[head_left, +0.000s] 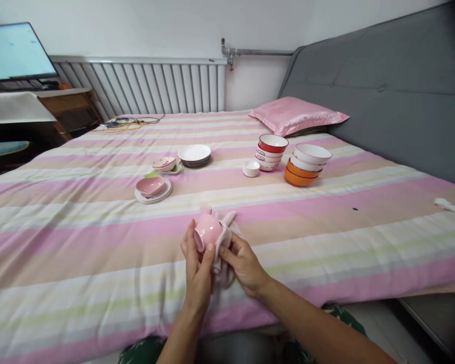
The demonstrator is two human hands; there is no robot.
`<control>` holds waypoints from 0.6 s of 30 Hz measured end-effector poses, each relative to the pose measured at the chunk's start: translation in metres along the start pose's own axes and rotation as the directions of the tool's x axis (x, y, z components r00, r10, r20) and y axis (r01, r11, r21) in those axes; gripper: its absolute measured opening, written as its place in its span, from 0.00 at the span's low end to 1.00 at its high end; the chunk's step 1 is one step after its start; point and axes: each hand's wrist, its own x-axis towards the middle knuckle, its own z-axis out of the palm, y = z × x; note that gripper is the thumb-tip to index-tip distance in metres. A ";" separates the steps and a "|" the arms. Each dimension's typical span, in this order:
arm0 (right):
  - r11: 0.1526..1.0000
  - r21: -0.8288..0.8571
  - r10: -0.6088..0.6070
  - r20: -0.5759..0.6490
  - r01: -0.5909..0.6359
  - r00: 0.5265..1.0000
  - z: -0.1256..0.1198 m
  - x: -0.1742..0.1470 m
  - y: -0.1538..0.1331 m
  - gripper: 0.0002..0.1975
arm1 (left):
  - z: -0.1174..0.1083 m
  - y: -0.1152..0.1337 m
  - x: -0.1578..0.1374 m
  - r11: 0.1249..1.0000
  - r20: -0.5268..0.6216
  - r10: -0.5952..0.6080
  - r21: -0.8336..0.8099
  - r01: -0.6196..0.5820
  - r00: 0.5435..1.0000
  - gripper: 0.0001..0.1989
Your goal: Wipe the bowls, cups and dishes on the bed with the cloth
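Note:
A small glossy pink bowl (pixel 208 230) is tipped on its side above the near part of the bed, its base ring facing left and a small knob-like part sticking up at the top. My left hand (pixel 197 268) grips it from the left, with the thumb in front near the base. A pale pink cloth (pixel 223 247) covers the bowl's right side and hangs below it. My right hand (pixel 246 263) pinches the cloth and presses it against the bowl's rim side. The bowl's inside is hidden by the cloth and my fingers.
Beyond my hands, the striped bedspread (pixel 98 227) bears a pink heart-shaped bowl (pixel 150 186) on plates, a stack of plates (pixel 194 153), small white dishes (pixel 251 168), red-and-white bowls (pixel 273 145) and orange and white bowls (pixel 301 176). A pink pillow (pixel 296 115) lies near the grey headboard (pixel 382 91).

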 end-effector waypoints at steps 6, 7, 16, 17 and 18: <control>0.999 0.043 -0.004 -0.092 0.008 0.996 -0.011 0.006 -0.010 0.14 | 0.000 -0.003 -0.005 0.964 0.141 0.130 0.213 -0.159 0.981 0.29; 0.998 0.058 -0.005 -0.102 0.011 0.995 -0.013 0.008 -0.014 0.14 | 0.000 -0.004 -0.003 0.957 0.148 0.161 0.218 -0.191 0.976 0.29; 0.973 0.195 0.135 -0.031 -0.126 0.990 -0.018 0.016 -0.032 0.13 | -0.008 0.000 0.015 0.996 0.112 -0.081 -0.017 0.084 0.990 0.37; 0.976 0.178 0.132 -0.033 -0.124 0.991 -0.017 0.015 -0.031 0.13 | -0.009 0.002 0.014 0.991 0.148 -0.119 -0.045 0.127 0.982 0.36; 0.983 0.147 0.116 -0.043 -0.108 0.992 -0.017 0.015 -0.030 0.13 | -0.009 0.002 0.013 0.988 0.171 -0.134 -0.051 0.145 0.976 0.35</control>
